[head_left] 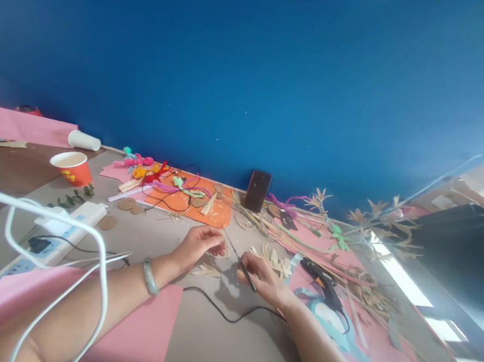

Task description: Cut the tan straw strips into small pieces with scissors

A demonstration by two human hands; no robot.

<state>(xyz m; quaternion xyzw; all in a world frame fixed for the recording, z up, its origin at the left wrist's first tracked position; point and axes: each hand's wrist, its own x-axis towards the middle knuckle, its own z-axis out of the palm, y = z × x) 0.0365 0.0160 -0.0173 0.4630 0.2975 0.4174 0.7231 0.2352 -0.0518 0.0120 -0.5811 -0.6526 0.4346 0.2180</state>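
My left hand (200, 247), with a pale green bangle on its wrist, is held over the middle of the grey table (219, 343). Its thumb and fingers are pinched together near the tip of a thin tool; whatever is between them is too small to name. My right hand (264, 278) grips the dark handle of this slim pointed tool (246, 273), which slants up and left toward my left fingertips. Pale cut strips (273, 261) lie just beyond my right hand, and more (207, 268) lie below my left hand.
A phone (258, 191) leans against the blue wall. Orange paper (219, 212) holds wires and coloured yarn. A glue gun (324, 282) and blue ribbon (327, 328) lie right. At left are a red cup (72, 169), a power strip (84, 217) and a white cable (103, 266) crossing the foreground.
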